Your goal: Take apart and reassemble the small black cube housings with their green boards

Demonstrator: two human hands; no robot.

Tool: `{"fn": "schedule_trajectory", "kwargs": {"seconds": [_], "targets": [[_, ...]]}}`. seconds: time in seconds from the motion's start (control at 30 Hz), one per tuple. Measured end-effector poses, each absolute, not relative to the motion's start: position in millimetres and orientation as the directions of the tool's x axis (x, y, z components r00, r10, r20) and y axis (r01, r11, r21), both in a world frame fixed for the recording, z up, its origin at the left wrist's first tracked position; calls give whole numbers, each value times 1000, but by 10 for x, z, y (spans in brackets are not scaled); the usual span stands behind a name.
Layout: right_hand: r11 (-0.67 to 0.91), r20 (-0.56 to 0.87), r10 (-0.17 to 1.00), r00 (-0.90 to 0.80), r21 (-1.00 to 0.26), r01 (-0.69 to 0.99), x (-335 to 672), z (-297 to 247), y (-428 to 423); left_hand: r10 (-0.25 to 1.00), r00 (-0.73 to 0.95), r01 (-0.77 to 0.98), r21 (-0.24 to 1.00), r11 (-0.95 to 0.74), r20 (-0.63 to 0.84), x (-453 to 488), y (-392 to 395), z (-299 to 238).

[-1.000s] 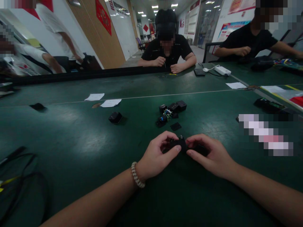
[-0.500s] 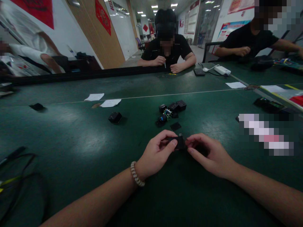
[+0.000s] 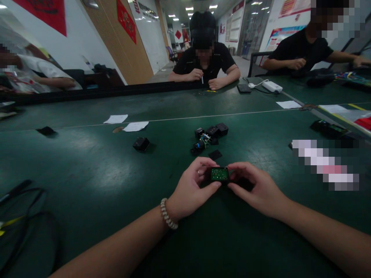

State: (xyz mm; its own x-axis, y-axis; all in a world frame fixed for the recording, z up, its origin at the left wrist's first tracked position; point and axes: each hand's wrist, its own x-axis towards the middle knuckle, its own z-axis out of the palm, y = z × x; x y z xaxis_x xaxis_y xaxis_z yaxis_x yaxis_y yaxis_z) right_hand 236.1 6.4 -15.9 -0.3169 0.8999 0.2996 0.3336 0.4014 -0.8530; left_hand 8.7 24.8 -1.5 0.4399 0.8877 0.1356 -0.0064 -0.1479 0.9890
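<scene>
At centre, the left hand (image 3: 189, 189) pinches one partly hidden circuit board (image 3: 219, 174); whether the right hand (image 3: 261, 189) grips, I cannot tell.

The circuit board (image 3: 219, 174) is green, speckled pale.

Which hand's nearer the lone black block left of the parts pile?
Left. The left hand is below and right of the black block in view; the right hand is farther right, past the green circuit board.
</scene>
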Motion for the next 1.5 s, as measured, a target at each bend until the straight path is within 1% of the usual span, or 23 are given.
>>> {"fn": "schedule_trajectory", "kwargs": {"seconds": [0.13, 0.27, 0.4, 0.53, 0.83, 0.93, 1.0, 1.27, 1.4, 1.5], "targets": [[417, 304, 892, -334, -838, 351, 2366, -160, 76, 896, 406, 11, 979, -203, 181, 94, 251, 6], [448, 333, 879, -341, -821, 354, 2369, -146, 79, 894, 405, 33, 974, -222, 190, 94, 250, 24], [454, 338, 875, -347, -821, 346, 2373, -158, 81, 903, 392, 10, 981, -194, 174, 95, 253, 4], [450, 357, 882, -308, -831, 326, 2372, -191, 84, 927, 345, 1, 988, -156, 146, 109, 268, -34], [440, 375, 887, -270, -863, 248, 2352, -170, 67, 953, 296, 85, 992, -97, 68, 102, 268, -45], [454, 397, 881, -257, -860, 232, 2346, -166, 56, 946, 323, 84, 995, -49, 20, 93, 274, -57], [461, 404, 880, -250, -852, 249, 2349, -161, 48, 936, 351, 59, 998, -36, 13, 91, 276, -58], [465, 400, 881, -253, -833, 301, 2349, -136, 35, 906, 407, 24, 991, -133, 111, 80, 263, -41], [461, 405, 880, -248, -854, 243, 2332, -138, 39, 905, 410, 51, 988, -144, 111, 79, 260, -38], [442, 385, 890, -245, -860, 256, 2334, -133, 40, 908, 407, 64, 989, -134, 97, 80, 255, -16]]}}
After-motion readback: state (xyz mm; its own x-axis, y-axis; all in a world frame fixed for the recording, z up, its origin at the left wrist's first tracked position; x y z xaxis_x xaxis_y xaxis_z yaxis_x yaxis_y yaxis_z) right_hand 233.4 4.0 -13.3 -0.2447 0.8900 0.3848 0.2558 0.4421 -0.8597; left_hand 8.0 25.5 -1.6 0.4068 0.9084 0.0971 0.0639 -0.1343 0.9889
